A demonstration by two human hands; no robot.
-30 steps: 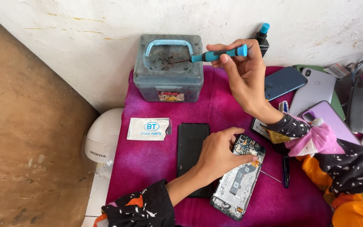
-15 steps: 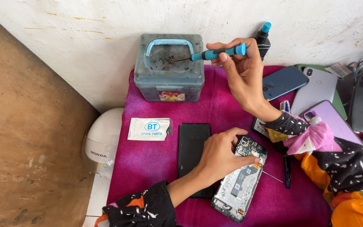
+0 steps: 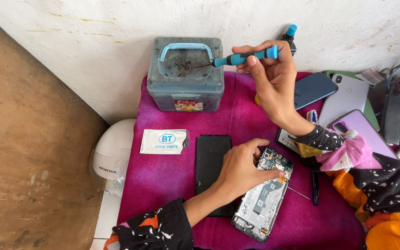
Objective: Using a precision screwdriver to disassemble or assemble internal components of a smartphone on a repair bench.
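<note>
Resting on the opened phone (image 3: 261,203), the left hand (image 3: 240,170) has its fingers curled over the chassis top edge, thumb pressed beside the exposed board. The phone lies back-off, tilted, on the magenta cloth (image 3: 163,176), nearest the camera. Touching its left side: a black back panel (image 3: 210,162), flat, partly under the left palm. Thin metal probe (image 3: 299,193) and a dark pen-like tool (image 3: 315,187) lie just right of the phone.

Left of the panel: white sachet with blue print (image 3: 164,141). Off the cloth edge, a white helmet (image 3: 112,159) on the floor.

Mid-depth right: stack of phones, one lilac (image 3: 362,132), one grey (image 3: 350,95), one dark blue (image 3: 315,88). Black cables and gear (image 3: 394,111) beyond them, details unclear.

Far: right hand (image 3: 274,76) raised, fingers pinched closed round a blue-handled precision screwdriver (image 3: 241,58), held horizontal. Its tip sits over the lid of the grey plastic box (image 3: 186,88), inside the loop of the blue handle (image 3: 186,47), among small dark specks, probably screws (image 3: 184,66). A blue-capped bottle (image 3: 289,36) stands behind the right hand, against the white wall (image 3: 116,28).
</note>
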